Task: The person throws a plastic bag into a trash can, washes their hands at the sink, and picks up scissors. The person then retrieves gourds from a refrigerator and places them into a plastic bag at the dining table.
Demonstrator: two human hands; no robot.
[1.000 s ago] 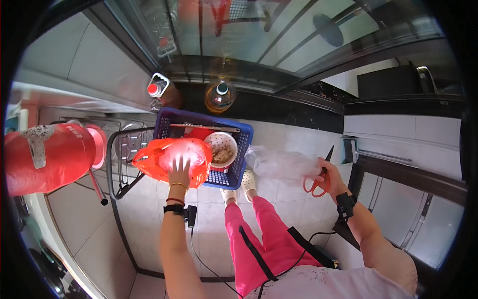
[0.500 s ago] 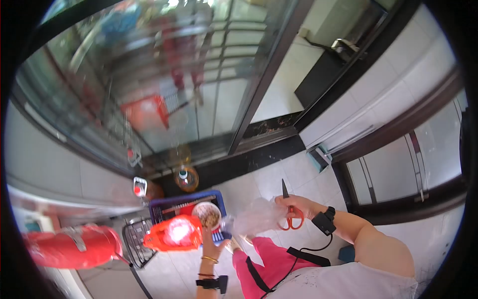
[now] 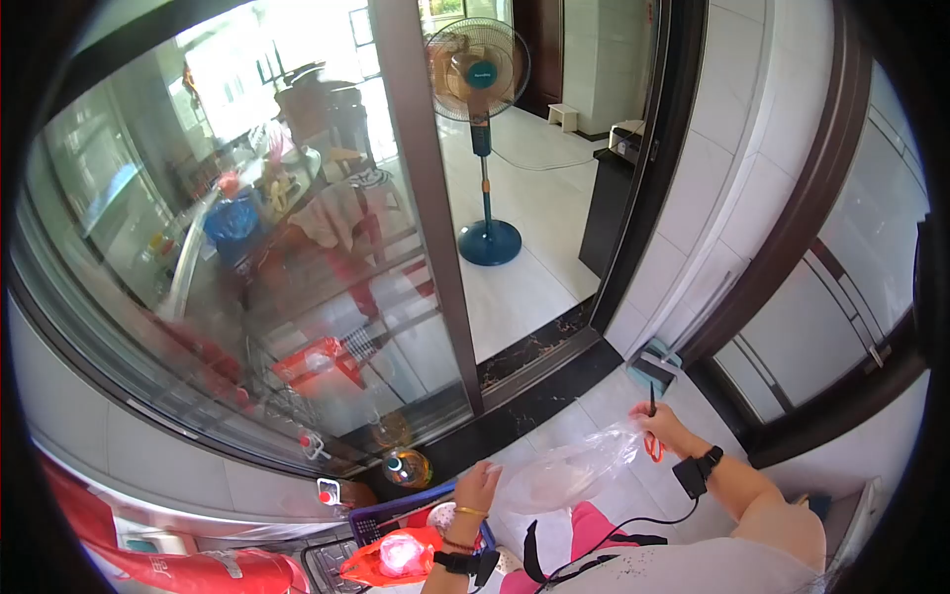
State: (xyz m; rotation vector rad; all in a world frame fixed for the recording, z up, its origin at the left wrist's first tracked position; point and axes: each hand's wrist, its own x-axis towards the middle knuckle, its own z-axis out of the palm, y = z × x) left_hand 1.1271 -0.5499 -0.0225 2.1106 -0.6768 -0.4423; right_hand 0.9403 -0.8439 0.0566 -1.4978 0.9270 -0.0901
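Note:
My right hand [image 3: 665, 428] is closed round a pair of scissors [image 3: 654, 448] with orange handles, its dark blades pointing up. The same hand grips one end of a clear plastic bag [image 3: 569, 477], which stretches out to the left. At the bag's other end, my left hand [image 3: 477, 489] has its fingers together and seems to pinch the edge. Below the left hand lies a red plastic bag [image 3: 396, 556] with something pale and shiny in it. A bowl [image 3: 441, 516], partly hidden by the left wrist, sits in a blue basket [image 3: 368, 525].
A glass sliding door [image 3: 327, 287] stands ahead, with a standing fan [image 3: 487, 188] beyond its opening. Oil bottles [image 3: 408, 467] stand by the sill. A dustpan [image 3: 653, 366] leans at the right wall. A red wrapped bundle [image 3: 223, 571] lies at lower left.
The view has tipped up, showing the fan. My left hand has left the bowl and red bag and risen to the clear bag's free end. The clear bag is now spread between both hands.

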